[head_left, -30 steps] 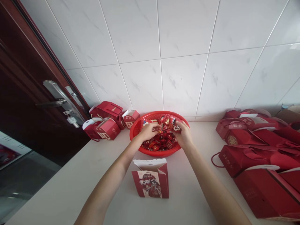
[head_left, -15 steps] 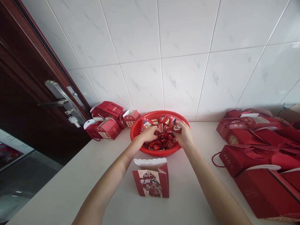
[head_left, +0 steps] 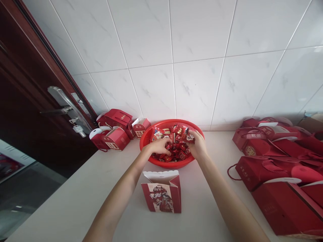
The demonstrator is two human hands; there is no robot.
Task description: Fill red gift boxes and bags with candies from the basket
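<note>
A red plastic basket [head_left: 174, 164] of wrapped candies [head_left: 176, 149] stands against the tiled wall. My left hand [head_left: 159, 146] reaches into it from the left, thumb and fingers apart over the candies, with nothing visibly held. At the basket's right side my right hand [head_left: 199, 145] is closed on a red candy packet [head_left: 190, 137] with white print; part of the packet is hidden by the fingers. Between my forearms, in front of the basket, an open-topped red gift box [head_left: 162, 197] stands upright, a printed picture on its front.
Several red gift boxes [head_left: 117, 138] cluster left of the basket, near a dark door with a metal handle [head_left: 68, 107]. Many more red boxes [head_left: 285, 201] crowd the right side of the white table [head_left: 83, 188]. The tiled wall [head_left: 196, 90] rises directly behind.
My left hand has spread its thumb and fingers wider over the candies and shifted slightly left. The right hand stays almost where it was with the packet.
</note>
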